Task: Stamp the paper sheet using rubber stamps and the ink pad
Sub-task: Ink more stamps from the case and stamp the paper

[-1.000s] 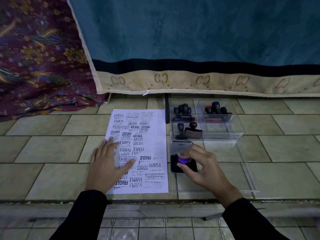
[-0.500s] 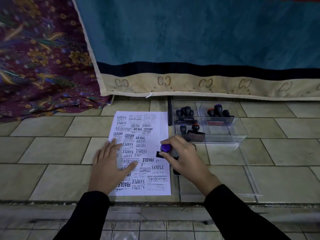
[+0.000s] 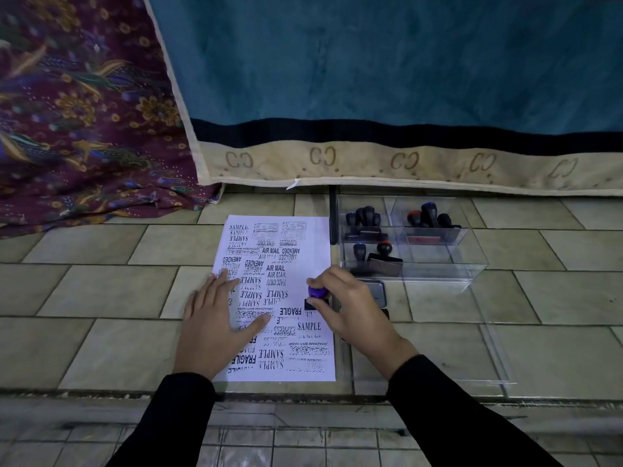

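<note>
Paper sheet (image 3: 303, 264) lies flat on the tiled floor (image 3: 101, 291), crowded with prints. Left hand (image 3: 215, 318) spreads open on it, fingers apart, pinning it against sliding. Right hand (image 3: 350, 311) is clamped on the purple-knobbed stamp (image 3: 316, 293), base apparently touching a bare patch above "SAMPLE". Ink pad (image 3: 376, 291) sits just beside, mostly hidden behind that hand, within easy reach for re-inking.

One paper sheet (image 3: 313, 251), two hands (image 3: 215, 326), one ink pad (image 3: 376, 293)
</note>
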The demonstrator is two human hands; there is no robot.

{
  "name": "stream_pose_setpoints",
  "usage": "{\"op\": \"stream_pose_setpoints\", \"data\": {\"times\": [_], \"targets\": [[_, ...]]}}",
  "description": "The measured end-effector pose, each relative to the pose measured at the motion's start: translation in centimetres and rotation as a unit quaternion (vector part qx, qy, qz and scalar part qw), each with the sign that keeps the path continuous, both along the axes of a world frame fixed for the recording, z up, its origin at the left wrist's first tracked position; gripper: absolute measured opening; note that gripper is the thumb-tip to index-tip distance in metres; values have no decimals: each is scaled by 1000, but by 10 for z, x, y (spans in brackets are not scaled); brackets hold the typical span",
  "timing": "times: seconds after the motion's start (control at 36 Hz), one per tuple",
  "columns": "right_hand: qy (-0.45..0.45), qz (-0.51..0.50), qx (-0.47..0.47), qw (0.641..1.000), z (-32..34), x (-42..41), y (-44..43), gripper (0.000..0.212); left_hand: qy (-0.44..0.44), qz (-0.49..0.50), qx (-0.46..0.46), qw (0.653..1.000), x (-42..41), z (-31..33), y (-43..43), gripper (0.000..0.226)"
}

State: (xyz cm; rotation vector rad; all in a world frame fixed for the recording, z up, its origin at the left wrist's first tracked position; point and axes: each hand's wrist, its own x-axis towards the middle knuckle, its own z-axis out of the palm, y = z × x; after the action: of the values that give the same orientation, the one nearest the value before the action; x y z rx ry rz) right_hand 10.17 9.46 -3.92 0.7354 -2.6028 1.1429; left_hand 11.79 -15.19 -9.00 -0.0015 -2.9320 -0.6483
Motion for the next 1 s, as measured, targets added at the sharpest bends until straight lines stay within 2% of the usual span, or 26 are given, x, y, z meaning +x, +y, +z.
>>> {"op": "stream_pose_setpoints", "data": {"times": [0.42, 0.5, 0.61, 0.81, 0.89, 1.0], "targets": [[-36, -11, -21, 999, -5, -4, 0, 18, 1, 0, 2, 1000, 2, 2, 2, 89], [-55, -68, -85, 993, -3, -11, 10, 26, 2, 0, 7, 1000, 2, 3, 2, 89], [-73, -185, -216, 956, 18, -36, 34, 28, 1, -2, 4, 1000, 3, 4, 1, 91], [-27, -265, -98, 959, 33, -78, 63, 20, -1, -2, 3, 1000, 2, 6, 2, 95], [-59, -264, -34, 962, 28, -88, 63, 21, -3, -3, -1, 1000, 3, 5, 2, 91], [-113, -255, -22, 960, 26, -95, 59, 25, -6, -4, 3, 1000, 3, 5, 1, 90]]}}
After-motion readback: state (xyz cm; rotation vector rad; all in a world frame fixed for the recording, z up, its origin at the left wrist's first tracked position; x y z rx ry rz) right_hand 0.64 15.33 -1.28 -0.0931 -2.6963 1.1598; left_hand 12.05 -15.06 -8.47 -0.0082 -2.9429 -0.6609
